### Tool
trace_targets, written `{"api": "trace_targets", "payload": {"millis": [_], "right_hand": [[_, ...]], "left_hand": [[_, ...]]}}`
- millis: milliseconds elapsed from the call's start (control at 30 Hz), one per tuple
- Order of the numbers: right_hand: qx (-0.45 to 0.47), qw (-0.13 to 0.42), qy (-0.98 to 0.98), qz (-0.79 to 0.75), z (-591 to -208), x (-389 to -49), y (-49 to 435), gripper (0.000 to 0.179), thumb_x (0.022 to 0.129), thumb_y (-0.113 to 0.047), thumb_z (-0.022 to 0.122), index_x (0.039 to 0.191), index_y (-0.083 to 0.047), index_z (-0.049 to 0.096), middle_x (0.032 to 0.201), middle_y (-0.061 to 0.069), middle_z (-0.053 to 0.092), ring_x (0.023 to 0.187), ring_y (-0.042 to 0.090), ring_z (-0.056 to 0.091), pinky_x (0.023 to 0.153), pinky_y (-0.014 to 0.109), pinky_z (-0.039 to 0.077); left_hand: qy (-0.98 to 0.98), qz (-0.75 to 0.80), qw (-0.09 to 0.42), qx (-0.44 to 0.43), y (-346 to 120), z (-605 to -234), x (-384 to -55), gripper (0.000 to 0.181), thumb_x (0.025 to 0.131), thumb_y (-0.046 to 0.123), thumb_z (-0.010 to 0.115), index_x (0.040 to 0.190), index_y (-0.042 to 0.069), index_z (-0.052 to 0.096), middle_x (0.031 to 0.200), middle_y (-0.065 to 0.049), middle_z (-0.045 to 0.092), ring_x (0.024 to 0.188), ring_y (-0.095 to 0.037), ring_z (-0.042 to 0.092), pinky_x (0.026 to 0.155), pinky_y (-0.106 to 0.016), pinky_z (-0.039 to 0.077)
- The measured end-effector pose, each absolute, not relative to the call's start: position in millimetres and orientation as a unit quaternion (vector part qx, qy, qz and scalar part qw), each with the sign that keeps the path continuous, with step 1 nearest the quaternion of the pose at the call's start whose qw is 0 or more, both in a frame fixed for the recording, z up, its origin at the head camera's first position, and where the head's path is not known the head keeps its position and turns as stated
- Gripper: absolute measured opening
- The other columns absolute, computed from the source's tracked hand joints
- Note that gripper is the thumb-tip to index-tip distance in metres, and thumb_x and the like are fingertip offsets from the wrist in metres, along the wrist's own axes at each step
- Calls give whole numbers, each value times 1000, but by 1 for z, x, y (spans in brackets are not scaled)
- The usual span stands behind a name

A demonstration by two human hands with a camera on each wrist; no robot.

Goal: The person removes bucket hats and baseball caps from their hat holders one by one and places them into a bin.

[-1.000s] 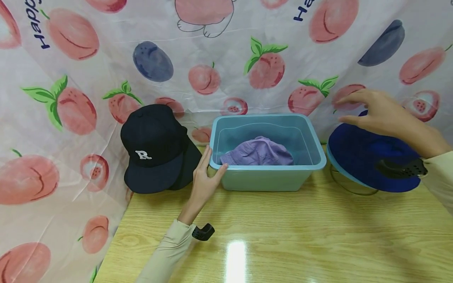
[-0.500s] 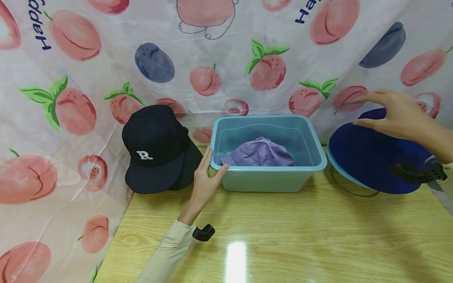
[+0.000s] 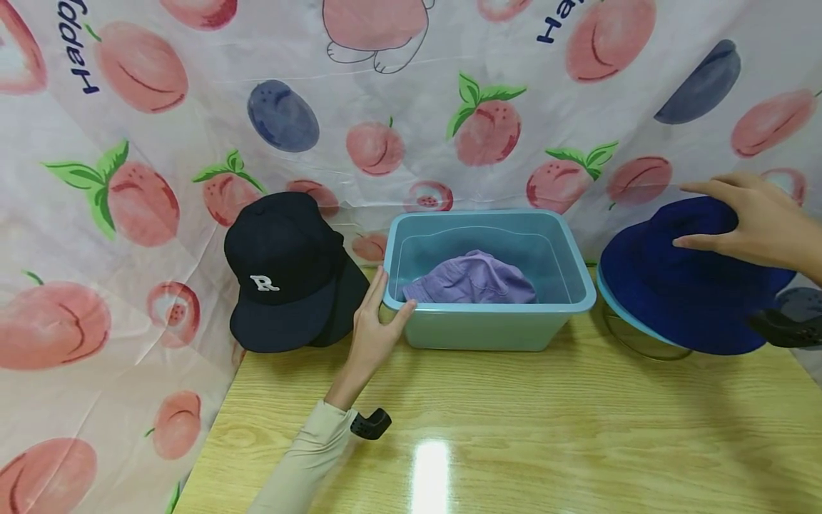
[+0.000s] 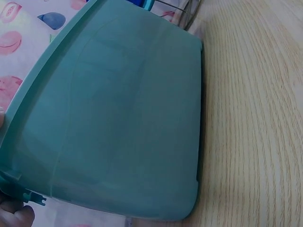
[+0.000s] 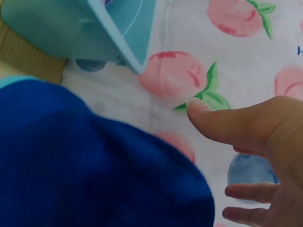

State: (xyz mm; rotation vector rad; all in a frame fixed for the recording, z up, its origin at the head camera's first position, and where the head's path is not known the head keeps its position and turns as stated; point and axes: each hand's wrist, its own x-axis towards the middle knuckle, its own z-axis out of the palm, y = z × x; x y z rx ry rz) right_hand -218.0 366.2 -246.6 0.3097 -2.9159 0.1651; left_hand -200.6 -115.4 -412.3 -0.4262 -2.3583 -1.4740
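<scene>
My left hand (image 3: 372,328) touches the front left corner of a blue-green plastic bin (image 3: 475,330), straight fingers along its left rim and thumb at the front rim. A crumpled purple cap (image 3: 478,280) lies inside. In the left wrist view the bin's side (image 4: 128,109) fills the middle, with bits of the hand at the left edge. My right hand (image 3: 767,221) is over the crown of a dark blue brimmed hat (image 3: 674,293), thumb and fingers spread apart. The right wrist view shows a gap between the thumb (image 5: 227,125) and the blue hat (image 5: 113,175).
Black caps, the front one (image 3: 279,278) bearing a white letter R, sit left of the bin. Under the blue hat show a light blue edge (image 3: 626,323) and a wire stand (image 3: 642,353). A fruit-print cloth (image 3: 437,93) hangs behind the wooden table (image 3: 501,421).
My right hand has moved to the right across the blue hat, uncovering more of its crown. The left hand, bin and purple cap stay as they were; the view shifts slightly.
</scene>
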Motion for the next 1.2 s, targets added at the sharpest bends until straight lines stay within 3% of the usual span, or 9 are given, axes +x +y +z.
{"api": "trace_targets", "payload": {"millis": [300,500,633,733,833,967,1067,1167,1200], "right_hand": [[50,66,-996,21,-260,-213,392,90,76,-41,77,141,3,33,131,41,32,116,59,29,94,73,22],[23,86,-996,20,-268,-212,398,71,82,-13,73,140,4,36,122,46,39,98,66,40,87,71,30],[14,132,-988,78,-270,-211,398,53,84,-1,66,131,9,45,119,47,41,100,66,39,95,70,24],[38,188,-975,113,-274,-215,402,36,85,7,61,119,16,54,109,47,47,76,53,52,77,51,49],[62,241,-961,120,-280,-224,413,35,89,7,53,122,2,62,99,44,53,44,20,45,42,28,33],[61,248,-961,110,-282,-231,422,36,94,5,42,124,1,61,98,41,57,38,9,31,39,24,20],[50,237,-964,113,-272,-227,417,31,92,10,37,113,17,59,91,41,56,37,13,27,40,25,18],[58,264,-949,163,-264,-222,411,39,88,13,36,117,9,63,77,5,68,45,-5,31,43,19,20],[62,274,-943,180,-264,-221,411,39,88,14,36,117,11,62,80,3,70,48,-13,30,44,16,20]], "left_hand": [[-826,-519,160,-151,-116,-412,-200,77,90,43,63,148,5,30,154,3,23,139,-12,23,110,-42,26],[-826,-518,164,-152,-115,-411,-202,78,89,44,63,147,4,31,153,4,24,139,-12,23,110,-41,25],[-826,-518,160,-151,-115,-411,-203,78,89,46,62,148,5,30,153,5,23,139,-10,22,110,-40,25],[-825,-520,161,-152,-115,-412,-202,78,89,44,63,148,5,31,153,4,23,139,-11,23,110,-41,25],[-823,-522,164,-152,-114,-412,-201,77,90,42,63,148,5,30,154,3,23,139,-13,23,110,-43,25],[-824,-522,161,-150,-113,-412,-200,77,89,44,63,148,6,30,154,4,23,139,-12,23,110,-42,25],[-823,-522,166,-153,-112,-411,-199,77,89,43,63,148,5,30,153,4,23,139,-12,23,110,-41,25],[-822,-520,172,-157,-111,-410,-200,76,90,42,63,148,5,30,154,3,23,139,-13,23,110,-41,26],[-822,-519,173,-158,-111,-409,-200,76,90,42,63,148,5,30,154,3,23,139,-13,23,110,-41,26]]}}
